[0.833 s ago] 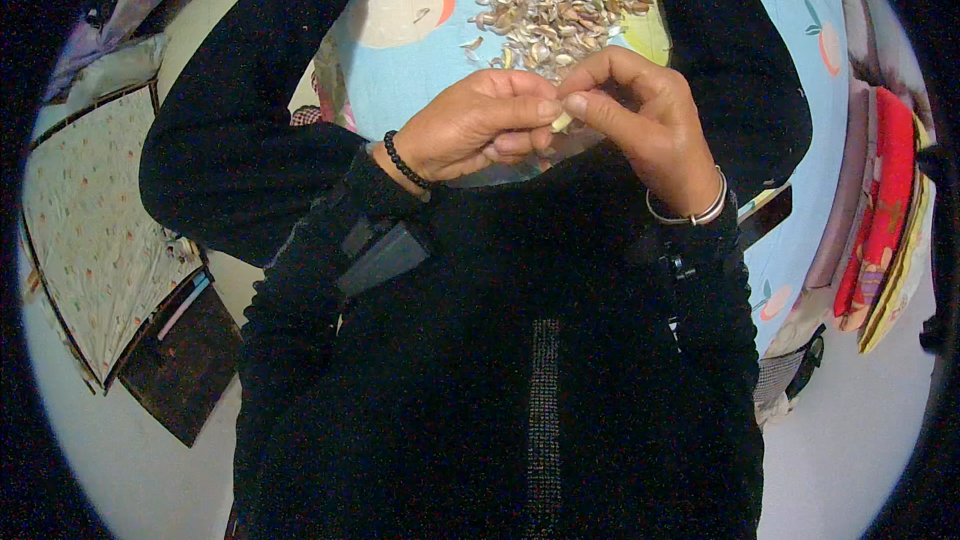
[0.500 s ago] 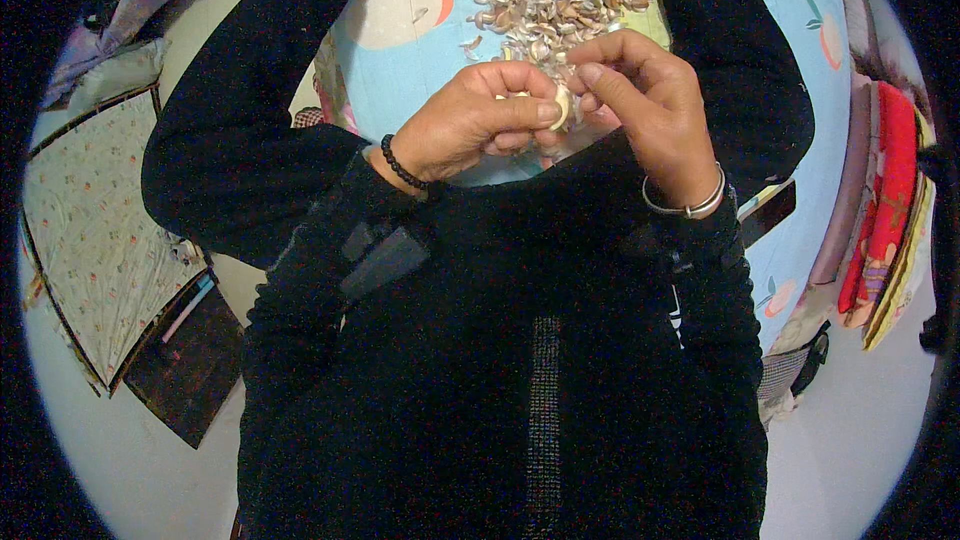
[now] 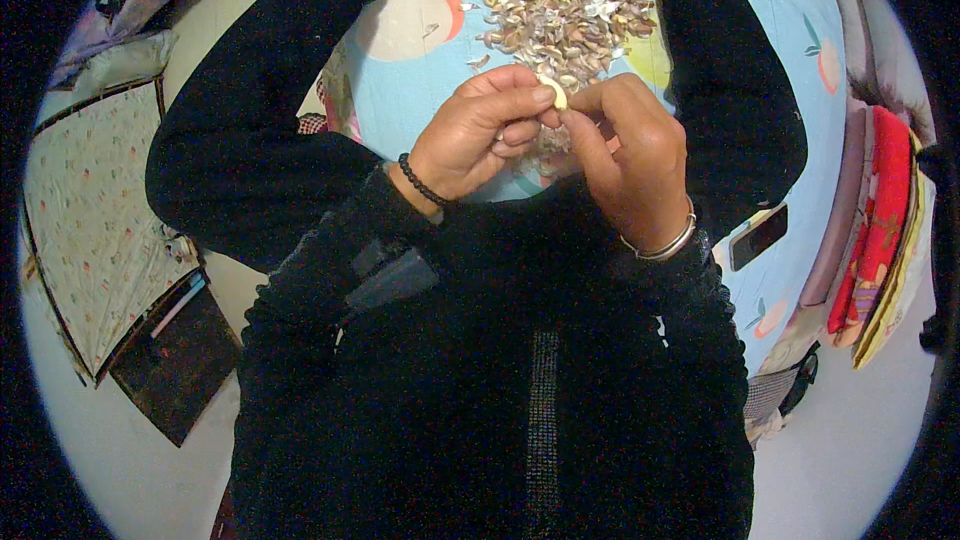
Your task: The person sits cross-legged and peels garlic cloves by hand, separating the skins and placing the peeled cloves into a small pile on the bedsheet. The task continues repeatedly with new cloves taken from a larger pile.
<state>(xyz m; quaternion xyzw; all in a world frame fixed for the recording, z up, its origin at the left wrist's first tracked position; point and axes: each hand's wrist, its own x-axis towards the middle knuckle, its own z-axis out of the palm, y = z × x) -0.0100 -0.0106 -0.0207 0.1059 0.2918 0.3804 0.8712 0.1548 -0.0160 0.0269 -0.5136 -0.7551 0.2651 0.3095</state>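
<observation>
A pale, peeled-looking garlic clove [image 3: 553,92] is between my hands, above my lap. My left hand [image 3: 475,135], with a black bead bracelet, pinches it between thumb and forefinger, the other fingers curled under. My right hand [image 3: 640,160], wearing a silver bangle, has thumb and forefinger closed at the clove's lower end; whether they also grip a bit of skin is too small to tell. Just beyond the hands spreads a heap of garlic cloves [image 3: 570,0], many in brownish skin. Thin papery skins [image 3: 550,145] lie beneath my fingers.
A light blue sheet with fruit prints [image 3: 400,80] lies under the heap, between my black-clad legs. To the right are a dark phone [image 3: 760,238] and folded red bedding [image 3: 885,210]. A patterned cloth-covered panel [image 3: 100,230] and a dark board [image 3: 180,365] stand left.
My right hand has come down and in, its fingertips now meeting the clove's lower end. The left hand still pinches the clove, which shows more fully. The whole view has shifted slightly.
</observation>
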